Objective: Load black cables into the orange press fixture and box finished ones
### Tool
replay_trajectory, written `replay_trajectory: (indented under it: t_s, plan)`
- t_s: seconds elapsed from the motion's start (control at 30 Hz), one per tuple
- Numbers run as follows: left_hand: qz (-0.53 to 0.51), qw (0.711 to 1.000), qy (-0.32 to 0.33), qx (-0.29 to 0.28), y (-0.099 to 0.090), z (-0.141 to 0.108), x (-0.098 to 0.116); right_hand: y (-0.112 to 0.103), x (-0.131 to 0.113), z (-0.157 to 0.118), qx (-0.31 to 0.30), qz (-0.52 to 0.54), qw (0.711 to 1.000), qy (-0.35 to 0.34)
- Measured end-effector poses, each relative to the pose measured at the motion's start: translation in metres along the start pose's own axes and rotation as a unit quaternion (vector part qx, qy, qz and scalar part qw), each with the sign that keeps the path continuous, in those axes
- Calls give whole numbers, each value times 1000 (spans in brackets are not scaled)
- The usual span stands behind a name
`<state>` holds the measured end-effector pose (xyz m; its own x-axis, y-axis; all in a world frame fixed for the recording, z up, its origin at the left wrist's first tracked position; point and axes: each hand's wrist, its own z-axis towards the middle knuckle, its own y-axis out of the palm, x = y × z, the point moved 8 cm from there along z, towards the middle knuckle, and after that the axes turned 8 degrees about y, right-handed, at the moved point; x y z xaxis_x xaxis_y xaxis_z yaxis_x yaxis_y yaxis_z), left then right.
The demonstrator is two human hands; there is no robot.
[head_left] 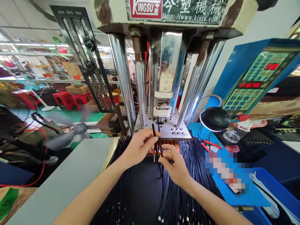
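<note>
Below the press head, my left hand is closed in a pinch on a thin black cord that sticks up past the fingertips. Lower and to the right, my right hand pinches another black cord between thumb and fingers. Behind both hands is an orange mold with dark strips across it, partly hidden. It sits beneath the press's metal plate. Many black cords, some with white ends, hang on both sides of a dark surface.
A grey-white table lies left, near a spinning fan. On the right are a black lamp, red-handled pliers, a plastic bottle, a blue bin and a control panel. Steel columns flank the press.
</note>
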<state>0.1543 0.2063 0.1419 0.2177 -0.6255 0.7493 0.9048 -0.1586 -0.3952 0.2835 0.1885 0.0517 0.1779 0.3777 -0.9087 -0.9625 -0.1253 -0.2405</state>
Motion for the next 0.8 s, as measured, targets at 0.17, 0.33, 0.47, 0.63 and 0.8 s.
replay_trajectory:
  t_s: [0.17,0.33,0.47,0.63,0.8]
  plan:
    - [39,996,-19,72,-17,-2,-8,-4,6,4,12,1,1000,0]
    - [-5,995,-40,89,-20,-1,-14,-3,6,7,6,-12,1000,5]
    - [-14,998,-19,60,-16,3,-9,6,12,14,-34,-25,999,33]
    - [14,998,8,53,-13,5,-3,18,7,18,-94,-13,995,44]
    - [5,984,28,176,-44,-5,1,39,9,4,-231,-81,968,62]
